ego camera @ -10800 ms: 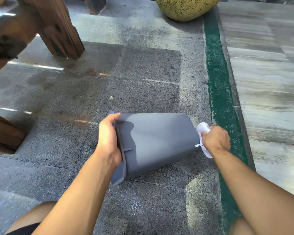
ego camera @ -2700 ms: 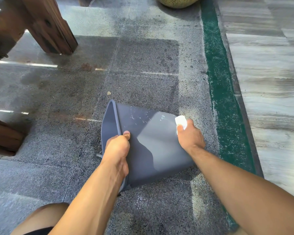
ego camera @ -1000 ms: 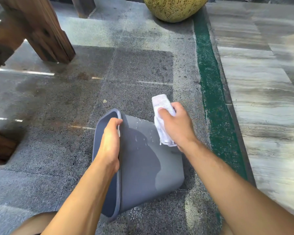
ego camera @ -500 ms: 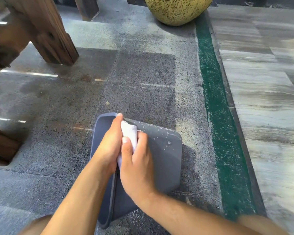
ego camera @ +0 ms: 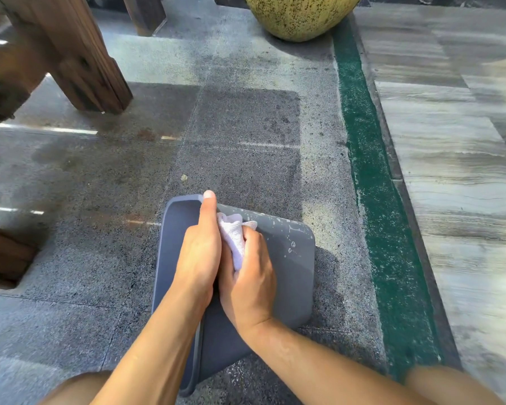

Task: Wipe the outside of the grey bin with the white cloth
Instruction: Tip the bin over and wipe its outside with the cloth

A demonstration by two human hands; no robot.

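The grey bin (ego camera: pixel 292 276) lies on its side on the stone floor, its open mouth facing left and its base to the right. White flecks and droplets dot its upper side near the base. My left hand (ego camera: pixel 199 252) grips the rim of the mouth, thumb stretched along the top edge. My right hand (ego camera: pixel 250 285) presses the bunched white cloth (ego camera: pixel 234 238) onto the bin's outer wall, right beside the left hand. Most of the cloth is hidden between the two hands.
A thick wooden post (ego camera: pixel 79 62) stands at the back left, with more timber (ego camera: pixel 3 255) at the left edge. A large speckled yellow-green pot (ego camera: pixel 298 16) sits at the back. A green strip (ego camera: pixel 374 200) and pale striped paving (ego camera: pixel 456 171) run along the right. My knees show at the bottom.
My right hand has carried the cloth from the bin's far edge near the base down to the wall beside the rim, close against my left hand. The bin has barely shifted.
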